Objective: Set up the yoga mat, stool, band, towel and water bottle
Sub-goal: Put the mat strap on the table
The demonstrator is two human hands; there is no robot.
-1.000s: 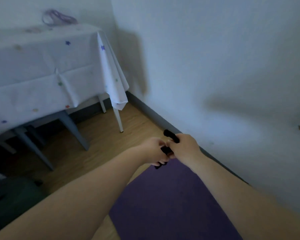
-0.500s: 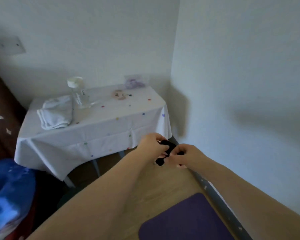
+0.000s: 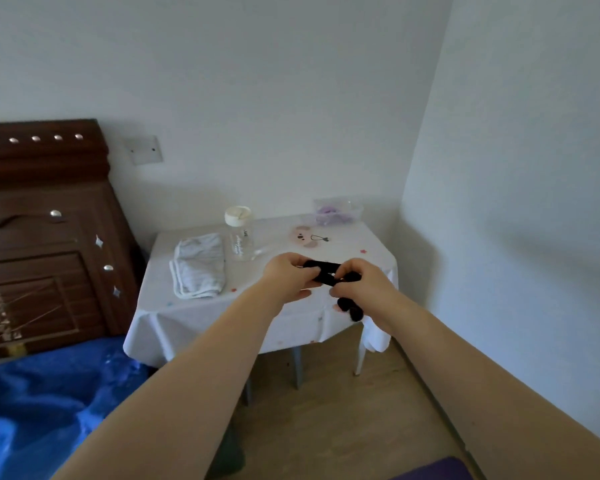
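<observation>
Over by the corner table (image 3: 194,317), both hands, left hand (image 3: 289,276) and right hand (image 3: 360,289), pinch a black strap (image 3: 324,271) between them; towel (image 3: 198,265) and water bottle (image 3: 239,237) sit behind, purple band (image 3: 333,214) far right.

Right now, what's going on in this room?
A person is holding a black strap between both hands, left hand and right hand, in front of a small table. A folded towel and a water bottle sit untouched on it. A corner of the purple mat shows on the floor.
</observation>
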